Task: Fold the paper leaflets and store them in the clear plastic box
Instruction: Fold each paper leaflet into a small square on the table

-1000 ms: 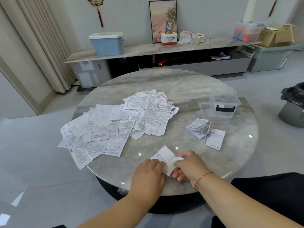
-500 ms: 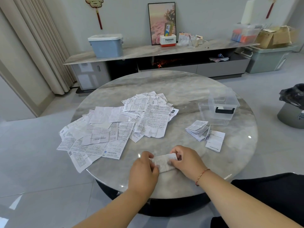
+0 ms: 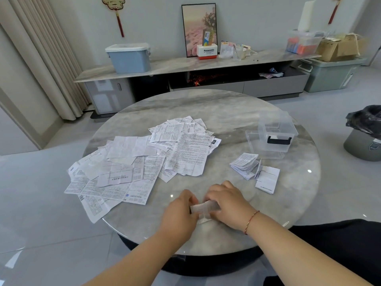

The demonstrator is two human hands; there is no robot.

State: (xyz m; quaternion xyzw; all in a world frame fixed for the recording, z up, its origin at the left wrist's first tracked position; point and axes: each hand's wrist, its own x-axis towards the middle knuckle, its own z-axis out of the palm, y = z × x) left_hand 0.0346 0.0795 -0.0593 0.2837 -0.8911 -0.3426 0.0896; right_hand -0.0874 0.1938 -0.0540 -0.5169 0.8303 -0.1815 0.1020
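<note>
I see both hands at the near edge of the tabletop. The left hand and right hand pinch a small folded leaflet between them. The clear box sits far right of the leaflet, folded leaflets just before it. Loose leaflets lie left of the box.
</note>
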